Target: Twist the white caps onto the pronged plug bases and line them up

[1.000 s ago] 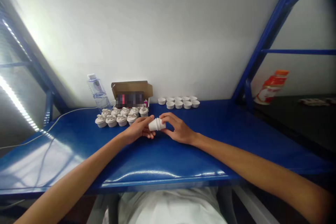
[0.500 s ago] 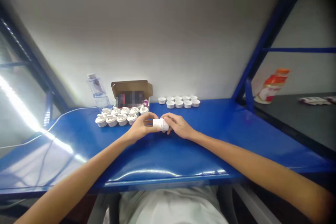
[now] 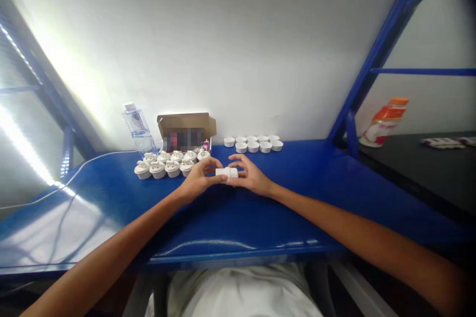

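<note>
Just above the blue tabletop, a small white lidded cup (image 3: 227, 172) lies on its side between my two hands. My left hand (image 3: 201, 177) curls round its left end, thumb below and fingers above. At the right end, the thumb and some fingers of my right hand (image 3: 253, 177) touch the cup, while the index finger is raised off it. To the left stand rows of white cups with animal-face lids (image 3: 172, 168), close to my left hand. Behind my right hand are two rows of small white cups (image 3: 253, 146) without such lids.
An opened cardboard box (image 3: 186, 120) stands by the wall behind the lidded cups. Left of it is a clear bottle (image 3: 139, 129), with a white cable (image 3: 89, 162) crossing the table. An orange-capped bottle (image 3: 385, 123) stands on a dark surface beyond the blue frame (image 3: 368, 67).
My right hand's fingers have loosened and spread, with the index finger lifting off the cup. The cup has tipped slightly towards level. My left hand keeps its hold.
</note>
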A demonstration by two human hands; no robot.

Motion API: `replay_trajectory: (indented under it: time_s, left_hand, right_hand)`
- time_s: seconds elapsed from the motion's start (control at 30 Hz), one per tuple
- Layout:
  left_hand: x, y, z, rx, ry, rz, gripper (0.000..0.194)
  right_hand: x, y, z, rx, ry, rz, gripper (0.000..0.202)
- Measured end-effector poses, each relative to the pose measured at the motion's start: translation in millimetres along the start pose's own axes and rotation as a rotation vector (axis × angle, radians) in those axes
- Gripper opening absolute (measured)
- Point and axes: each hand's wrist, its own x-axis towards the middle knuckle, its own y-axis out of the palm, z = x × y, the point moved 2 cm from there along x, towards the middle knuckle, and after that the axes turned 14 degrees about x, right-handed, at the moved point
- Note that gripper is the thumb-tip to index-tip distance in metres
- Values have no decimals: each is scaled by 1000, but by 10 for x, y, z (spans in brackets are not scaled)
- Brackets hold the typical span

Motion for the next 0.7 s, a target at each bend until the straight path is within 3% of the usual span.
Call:
replay_trajectory:
  time_s: [0.07, 0.13, 0.23, 0.4, 0.53, 0.7]
  left_hand:
    - [2, 8, 27, -24, -77, 19, 44]
    - [-1, 25, 54, -68, -150, 135, 49]
    - [-7, 37, 55, -44, -151, 235, 53]
    - [-4, 12, 25, 205, 54, 80, 43]
    - [-25, -20, 70, 604, 254, -1, 39]
    - [-46, -21, 157, 838, 237, 54, 31]
  right_hand:
    - [-15, -1, 5, 1, -45, -10, 61]
    - [-23, -3, -7, -21, -49, -25, 51]
    - [-25, -1, -12, -84, -39, -46, 48]
    - [0, 3, 127, -252, -118, -98, 47]
    - [138, -16, 229, -614, -290, -93, 46]
    - [636, -60, 117, -909, -212, -47, 34]
